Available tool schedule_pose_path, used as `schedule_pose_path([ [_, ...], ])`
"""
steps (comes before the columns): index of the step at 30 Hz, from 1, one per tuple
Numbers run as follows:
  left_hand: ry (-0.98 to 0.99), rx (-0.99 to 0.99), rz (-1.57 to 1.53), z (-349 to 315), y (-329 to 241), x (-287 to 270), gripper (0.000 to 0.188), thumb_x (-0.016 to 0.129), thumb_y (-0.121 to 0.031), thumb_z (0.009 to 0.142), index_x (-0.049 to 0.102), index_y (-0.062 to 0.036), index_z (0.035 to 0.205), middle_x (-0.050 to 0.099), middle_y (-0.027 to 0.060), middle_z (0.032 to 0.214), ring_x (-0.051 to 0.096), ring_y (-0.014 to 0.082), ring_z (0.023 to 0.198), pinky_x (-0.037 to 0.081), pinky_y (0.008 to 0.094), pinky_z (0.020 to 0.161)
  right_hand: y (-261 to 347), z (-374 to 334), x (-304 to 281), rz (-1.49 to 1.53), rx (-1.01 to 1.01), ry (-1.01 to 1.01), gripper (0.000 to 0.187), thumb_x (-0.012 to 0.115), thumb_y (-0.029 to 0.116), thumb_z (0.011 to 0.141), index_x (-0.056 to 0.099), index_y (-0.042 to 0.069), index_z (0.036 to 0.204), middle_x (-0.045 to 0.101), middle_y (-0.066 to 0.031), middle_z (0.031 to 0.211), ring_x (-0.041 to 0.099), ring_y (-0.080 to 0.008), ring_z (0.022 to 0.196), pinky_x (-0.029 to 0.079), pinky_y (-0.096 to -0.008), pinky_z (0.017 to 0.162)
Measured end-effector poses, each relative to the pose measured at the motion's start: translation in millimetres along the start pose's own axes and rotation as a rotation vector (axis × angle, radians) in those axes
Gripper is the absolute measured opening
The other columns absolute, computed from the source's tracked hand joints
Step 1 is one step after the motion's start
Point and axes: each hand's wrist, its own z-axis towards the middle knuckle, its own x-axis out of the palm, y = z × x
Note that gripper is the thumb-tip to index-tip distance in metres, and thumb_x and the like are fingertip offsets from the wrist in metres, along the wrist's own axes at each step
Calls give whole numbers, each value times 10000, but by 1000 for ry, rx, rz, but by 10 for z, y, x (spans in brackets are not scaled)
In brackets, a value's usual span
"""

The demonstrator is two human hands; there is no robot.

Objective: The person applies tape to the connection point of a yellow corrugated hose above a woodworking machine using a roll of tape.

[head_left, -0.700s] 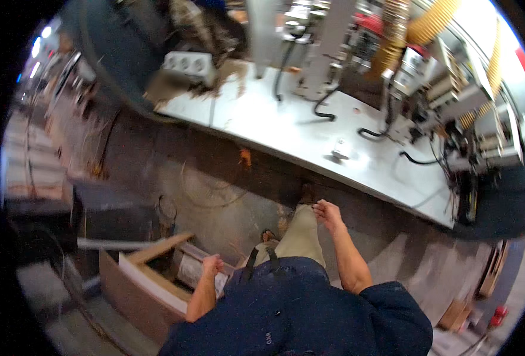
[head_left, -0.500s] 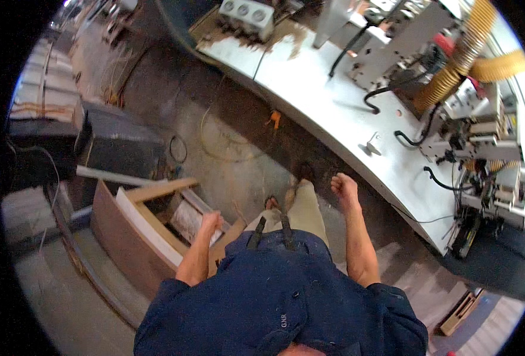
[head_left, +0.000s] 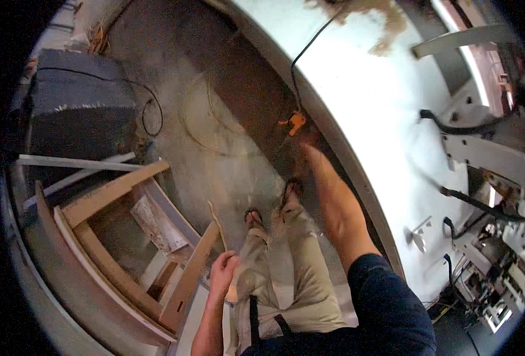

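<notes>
My right hand (head_left: 312, 147) reaches forward beside the white machine, smeared by motion, so its fingers cannot be made out. Just beyond it, against the machine's side, hangs an orange pistol-shaped tool (head_left: 297, 122), perhaps an air blow gun. Whether the hand touches it cannot be told. Low beside my left thigh, my left hand (head_left: 222, 272) has its fingers loosely curled in, with nothing visible in them. A thin pale curled strip (head_left: 217, 222) ends close to those fingers, next to a wooden frame (head_left: 192, 274).
The white machine bed (head_left: 363, 101) runs along my right, carrying black hoses (head_left: 482, 204) and metal fittings. A pale hose (head_left: 200, 139) loops across the concrete floor. To the left stand a dark block (head_left: 84, 89) and a white bar (head_left: 78, 162) behind the frame.
My right arm has stretched forward from my side toward the orange tool. The view has shifted closer to the frame and machine. My left hand stays low, fingers curled.
</notes>
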Motion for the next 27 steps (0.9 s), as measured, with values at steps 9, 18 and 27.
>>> schedule_pose_path([
  [9, -73, -112, -94, 159, 211, 103, 417, 656, -243, 870, 575, 23, 1180, 627, 125, 1091, 606, 197, 979, 486, 344, 835, 613, -89, -265, -471, -305, 247, 495, 534, 333, 934, 454, 62, 1340, 525, -167, 1291, 508, -296, 1176, 405, -434, 960],
  [18, 262, 389, 463, -130, -1005, 558, 500, 585, -311, 903, 479, -64, 1325, 550, 197, 1255, 539, 352, 1152, 436, 472, 952, -234, -2348, -354, -755, -169, -409, 443, 603, 435, 816, 635, -7, 817, 665, -202, 772, 661, -360, 723, 514, -442, 621],
  [27, 549, 1323, 998, -1244, -1061, 1328, 938, 765, -260, 727, 211, -40, 1451, 237, 167, 1499, 193, 383, 1391, 216, 494, 1125, 149, -5402, -645, -648, -414, -804, 245, 629, 261, 759, 570, 37, 681, 598, -161, 609, 613, -336, 559, 465, -440, 501],
])
